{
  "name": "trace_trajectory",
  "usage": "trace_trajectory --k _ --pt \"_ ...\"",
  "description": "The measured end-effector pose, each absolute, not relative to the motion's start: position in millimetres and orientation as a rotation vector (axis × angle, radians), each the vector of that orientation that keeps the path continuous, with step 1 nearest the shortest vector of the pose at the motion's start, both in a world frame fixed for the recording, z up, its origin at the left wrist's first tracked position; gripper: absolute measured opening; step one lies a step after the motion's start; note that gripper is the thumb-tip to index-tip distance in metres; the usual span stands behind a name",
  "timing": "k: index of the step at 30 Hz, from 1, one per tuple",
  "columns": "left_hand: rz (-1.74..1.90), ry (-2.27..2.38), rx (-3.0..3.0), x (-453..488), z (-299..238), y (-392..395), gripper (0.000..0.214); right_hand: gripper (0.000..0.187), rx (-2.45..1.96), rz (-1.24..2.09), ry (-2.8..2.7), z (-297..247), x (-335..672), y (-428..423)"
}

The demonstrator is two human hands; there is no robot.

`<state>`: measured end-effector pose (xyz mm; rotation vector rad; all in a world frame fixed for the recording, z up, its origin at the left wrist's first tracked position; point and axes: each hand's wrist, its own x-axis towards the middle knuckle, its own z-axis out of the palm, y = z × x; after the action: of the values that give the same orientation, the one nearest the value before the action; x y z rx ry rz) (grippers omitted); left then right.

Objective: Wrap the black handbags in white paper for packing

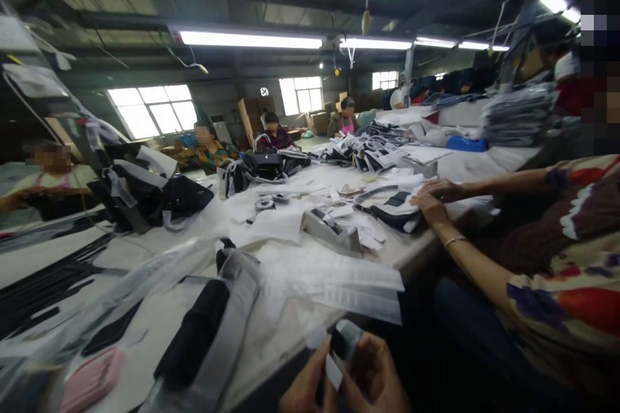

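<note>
At the bottom of the view, just off the table's near edge, my two hands are close together. My left hand (306, 379) pinches one side of a small black strip (338, 344) with a white piece of paper or film (334, 371) at its end. My right hand (382, 368) closes on the other side, its fingers curled round a greyish translucent wrap (349, 334) against the strip. Left of them on the table lies a black rolled piece (194, 332) beside a long grey-white strip (232, 310). White translucent sheets (334, 281) spread out just beyond my hands.
On the right, a co-worker's hands (433, 200) rest at a black and white bag piece (394, 210). A grey open box (329, 229) stands mid-table. Black bags (266, 164) and piled pieces lie farther back. A pink case (92, 379) and black strips (53, 284) are at left.
</note>
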<state>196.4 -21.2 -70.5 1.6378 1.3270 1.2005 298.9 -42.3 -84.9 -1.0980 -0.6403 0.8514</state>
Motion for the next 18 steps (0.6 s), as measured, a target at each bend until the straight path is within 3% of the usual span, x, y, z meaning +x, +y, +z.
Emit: trace_trajectory --k 5,11,18 --pt "1.217 1.252 1.862 195.8 -34.7 -34.2 0.049 0.042 -1.086 0.826 -0.765 -48.5 304.1 -42.3" --pt "1.176 1.282 1.983 206.3 -35.7 -42.8 0.060 0.037 -1.006 0.900 -0.765 -43.6 308.2 -44.0" --pt "1.148 1.440 1.957 209.4 -39.8 -40.5 0.061 0.034 -0.852 1.091 -0.828 -35.5 310.7 -54.5"
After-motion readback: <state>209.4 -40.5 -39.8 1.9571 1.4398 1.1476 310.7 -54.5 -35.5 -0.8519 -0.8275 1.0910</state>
